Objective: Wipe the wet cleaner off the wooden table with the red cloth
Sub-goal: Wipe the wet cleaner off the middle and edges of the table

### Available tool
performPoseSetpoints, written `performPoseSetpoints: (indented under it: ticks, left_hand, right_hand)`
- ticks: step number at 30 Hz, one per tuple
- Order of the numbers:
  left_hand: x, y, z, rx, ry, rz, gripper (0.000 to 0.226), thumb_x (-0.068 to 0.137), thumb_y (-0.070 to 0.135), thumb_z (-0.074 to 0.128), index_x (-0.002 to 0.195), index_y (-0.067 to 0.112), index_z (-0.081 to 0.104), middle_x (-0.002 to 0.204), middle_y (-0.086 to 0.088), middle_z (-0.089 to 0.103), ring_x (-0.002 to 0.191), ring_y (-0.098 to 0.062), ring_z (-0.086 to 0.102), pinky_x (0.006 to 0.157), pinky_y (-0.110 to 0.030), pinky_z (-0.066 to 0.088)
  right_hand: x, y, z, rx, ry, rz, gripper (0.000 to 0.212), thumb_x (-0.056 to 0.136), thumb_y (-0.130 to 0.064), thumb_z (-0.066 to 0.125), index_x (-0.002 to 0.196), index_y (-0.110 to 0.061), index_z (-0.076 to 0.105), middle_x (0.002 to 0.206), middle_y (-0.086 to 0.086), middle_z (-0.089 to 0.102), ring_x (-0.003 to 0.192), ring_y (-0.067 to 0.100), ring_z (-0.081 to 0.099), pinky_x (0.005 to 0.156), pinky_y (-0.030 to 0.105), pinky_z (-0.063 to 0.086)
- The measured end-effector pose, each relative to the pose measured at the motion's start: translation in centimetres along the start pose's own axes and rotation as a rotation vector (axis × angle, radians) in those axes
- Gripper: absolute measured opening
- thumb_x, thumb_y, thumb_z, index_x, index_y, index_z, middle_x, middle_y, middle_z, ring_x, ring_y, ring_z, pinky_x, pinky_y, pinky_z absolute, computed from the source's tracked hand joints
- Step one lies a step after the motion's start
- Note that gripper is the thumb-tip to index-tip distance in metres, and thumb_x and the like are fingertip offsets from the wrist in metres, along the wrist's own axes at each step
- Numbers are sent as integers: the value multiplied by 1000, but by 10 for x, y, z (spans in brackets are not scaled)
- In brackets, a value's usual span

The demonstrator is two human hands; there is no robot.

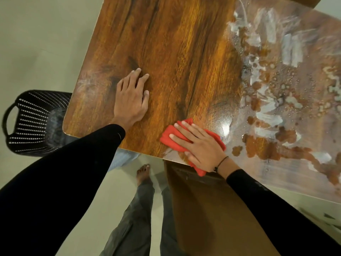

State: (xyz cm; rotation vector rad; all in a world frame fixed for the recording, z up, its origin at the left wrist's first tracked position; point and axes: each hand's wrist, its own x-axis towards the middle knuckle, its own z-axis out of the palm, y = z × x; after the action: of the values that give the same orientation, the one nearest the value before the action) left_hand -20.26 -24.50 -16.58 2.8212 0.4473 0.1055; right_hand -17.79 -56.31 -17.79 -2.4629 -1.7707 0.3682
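Both hands lie flat on the wooden counter [175,52], each in a black sleeve. Left hand [132,100] rests palm down on a dry stretch of wood near the counter's left edge, fingers straight and slightly spread, holding nothing. Right hand [200,147] presses with straight, spread fingers on the red cloth [170,139], which is bunched under the palm at the near edge of the counter, one end hanging just over that edge. A thin dark band [220,163] circles the right wrist. Just right of the cloth the wood shines wet, and beyond that white streaks and beads of wet cleaner [287,85] cover the right part of the counter. A black slotted basket [33,122] stands on the floor to the left of the counter, partly under its corner. One bare foot [143,172] shows below the counter's near edge.
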Motion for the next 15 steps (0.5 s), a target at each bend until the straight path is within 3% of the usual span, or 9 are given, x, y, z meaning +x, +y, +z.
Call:
performPoseSetpoints:
  ticks: [4, 6, 8, 11, 15]
  left_hand:
    - [0, 1, 3, -5, 4, 5, 54, 113, 35, 41, 164, 19, 43, 175, -11, 35, 164, -29, 31, 132, -50, 25]
    - [0, 0, 5, 3, 10, -2, 54, 112, 36, 41, 164, 19, 44, 175, -10, 35, 164, -28, 31, 132, -50, 25]
    - [-1, -2, 6, 15, 16, -4, 54, 111, 35, 41, 163, 20, 45, 175, -10, 37, 163, -28, 32, 131, -49, 26]
    - [-2, -3, 4, 28, 30, 3, 53, 110, 33, 43, 162, 19, 46, 174, -9, 38, 162, -28, 34, 129, -48, 27]
    - [0, -2, 2, 15, 22, -4, 53, 111, 34, 42, 162, 20, 46, 174, -9, 38, 162, -27, 33, 130, -48, 27]
  right_hand:
    - [2, 42, -15, 28, 29, 243, 77, 110, -38, 45, 179, -34, 10, 188, 4, 3, 174, 31, 3, 140, 57, 5]
    - [25, 45, -21, 2, 50, 324, 81, 109, -35, 48, 178, -36, 5, 187, 8, 6, 174, 33, 4, 141, 52, -1]
    - [52, 26, -20, -66, 18, 157, 86, 106, -36, 48, 178, -37, 2, 187, 10, 3, 173, 34, -1, 140, 47, -10]
    - [68, -15, -8, -136, -67, -284, 84, 105, -47, 52, 178, -36, 12, 186, 11, 4, 173, 33, -3, 140, 50, -7]
    - [35, -14, -3, -109, -113, -478, 89, 103, -42, 61, 178, -37, 12, 187, 6, 2, 174, 31, -3, 140, 52, -6]
